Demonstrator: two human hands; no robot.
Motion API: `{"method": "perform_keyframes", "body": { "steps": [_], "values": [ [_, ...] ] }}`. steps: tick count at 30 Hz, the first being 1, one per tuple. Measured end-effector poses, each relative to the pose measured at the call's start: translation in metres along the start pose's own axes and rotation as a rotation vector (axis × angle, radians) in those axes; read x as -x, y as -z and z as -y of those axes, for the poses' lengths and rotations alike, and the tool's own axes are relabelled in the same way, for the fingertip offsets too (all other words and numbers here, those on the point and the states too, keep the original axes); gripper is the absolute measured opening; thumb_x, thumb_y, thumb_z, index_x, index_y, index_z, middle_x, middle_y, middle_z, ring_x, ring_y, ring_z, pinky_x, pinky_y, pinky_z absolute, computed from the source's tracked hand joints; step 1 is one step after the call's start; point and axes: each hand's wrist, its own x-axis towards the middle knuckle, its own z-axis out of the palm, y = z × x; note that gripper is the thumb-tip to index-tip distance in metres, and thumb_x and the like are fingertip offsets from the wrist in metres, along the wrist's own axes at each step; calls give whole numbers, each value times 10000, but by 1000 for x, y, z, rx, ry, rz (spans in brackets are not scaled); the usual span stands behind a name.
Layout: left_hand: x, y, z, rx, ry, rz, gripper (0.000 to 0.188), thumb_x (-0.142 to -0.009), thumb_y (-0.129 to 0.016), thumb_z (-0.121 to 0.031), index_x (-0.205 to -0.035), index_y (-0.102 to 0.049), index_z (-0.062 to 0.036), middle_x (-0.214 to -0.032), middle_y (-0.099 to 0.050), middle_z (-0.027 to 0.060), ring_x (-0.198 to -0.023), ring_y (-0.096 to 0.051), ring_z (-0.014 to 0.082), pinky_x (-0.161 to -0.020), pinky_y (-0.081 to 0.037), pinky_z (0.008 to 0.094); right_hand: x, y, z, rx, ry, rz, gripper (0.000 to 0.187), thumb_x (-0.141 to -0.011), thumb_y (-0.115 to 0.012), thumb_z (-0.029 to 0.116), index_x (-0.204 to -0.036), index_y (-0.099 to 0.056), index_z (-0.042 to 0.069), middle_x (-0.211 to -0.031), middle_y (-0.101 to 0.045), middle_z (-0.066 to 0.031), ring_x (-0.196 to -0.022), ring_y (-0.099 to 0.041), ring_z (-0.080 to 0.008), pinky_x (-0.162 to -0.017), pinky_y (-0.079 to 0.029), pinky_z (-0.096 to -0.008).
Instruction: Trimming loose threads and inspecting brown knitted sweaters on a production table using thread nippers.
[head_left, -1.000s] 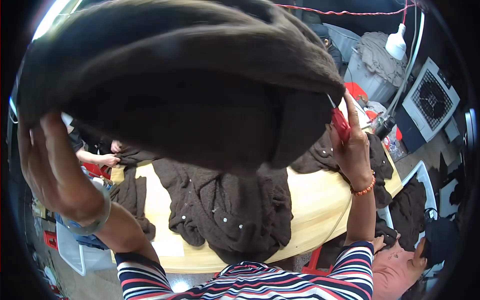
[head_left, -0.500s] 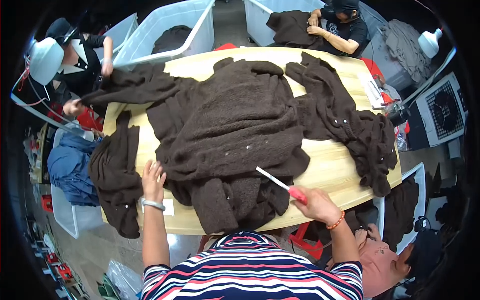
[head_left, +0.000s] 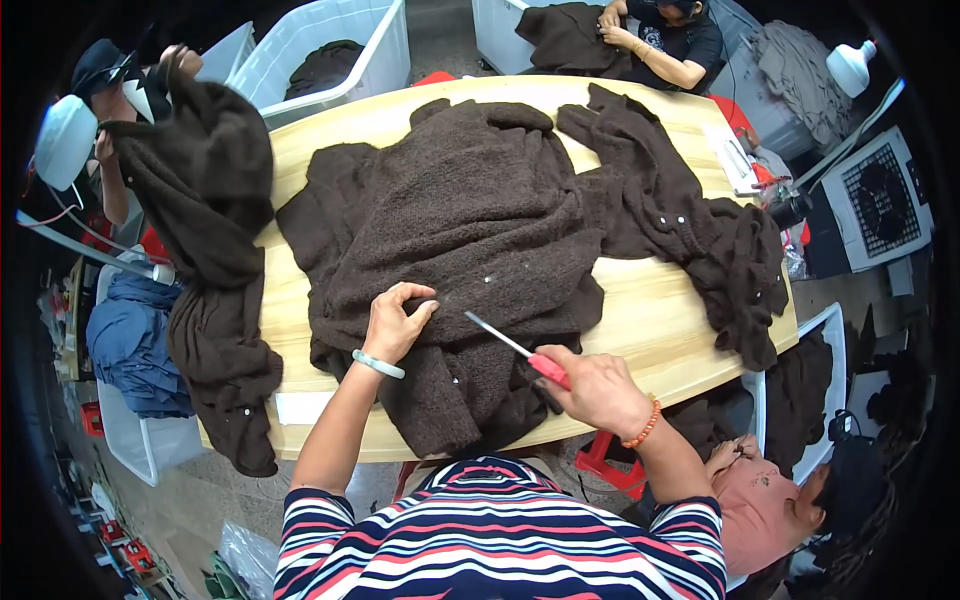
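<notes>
A dark brown knitted sweater (head_left: 460, 220) lies spread and rumpled on the table before me, with small white spots on its front. Over its lower left part, my left hand (head_left: 395, 325) holds thumb and forefinger close together in a pinch. Whatever sits between those fingertips is too small to make out. My right hand (head_left: 605, 392) grips a slim tool (head_left: 548, 368) by its red handle. The tool's thin metal shaft points up and left over the sweater, its tip a short way from my left fingertips.
More brown garments lie on the table (head_left: 640, 300) at right (head_left: 690, 230) and left (head_left: 220, 370). A co-worker at far left lifts a brown garment (head_left: 205, 170); others sit at far right and near right. White bins (head_left: 385, 60) stand around, one with blue cloth (head_left: 140, 335).
My left hand has moved from the table's left side onto the sweater, its fingers drawing together. The tool has shifted left in my right hand. The far-left co-worker has raised a brown garment off the table.
</notes>
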Motion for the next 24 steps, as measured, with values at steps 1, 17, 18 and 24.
{"method": "perform_keyframes", "body": {
  "steps": [1,17,18,24],
  "values": [
    [-1,0,5,56,57,44,187,-814,-739,-76,-972,-704,18,-902,-716,67,-871,-653,133,-841,-502,273,-2,-3,2,-3,-6,-4,322,-906,-628,304,-1171,-567,131,-747,-676,-178,-721,-676,-370,-665,-519,-479],
    [-10,12,24,321,284,244,130,-864,-729,-94,-938,-704,10,-857,-675,-17,-767,-577,40,-729,-470,187,-17,-20,26,47,96,95,302,-899,-622,290,-1108,-576,76,-736,-672,-190,-738,-674,-377,-648,-516,-469],
    [-9,13,22,364,305,229,130,-862,-723,-95,-929,-707,15,-847,-677,-13,-761,-574,42,-719,-468,190,-17,-21,25,30,80,83,299,-903,-619,291,-1106,-575,77,-724,-667,-192,-725,-672,-381,-651,-518,-475],
    [-2,11,25,247,264,175,154,-837,-732,-98,-956,-703,-5,-890,-685,13,-814,-604,93,-752,-472,233,-11,-13,27,44,64,23,245,-888,-624,244,-979,-576,21,-672,-655,-182,-690,-678,-363,-621,-532,-458]
  ]
}}
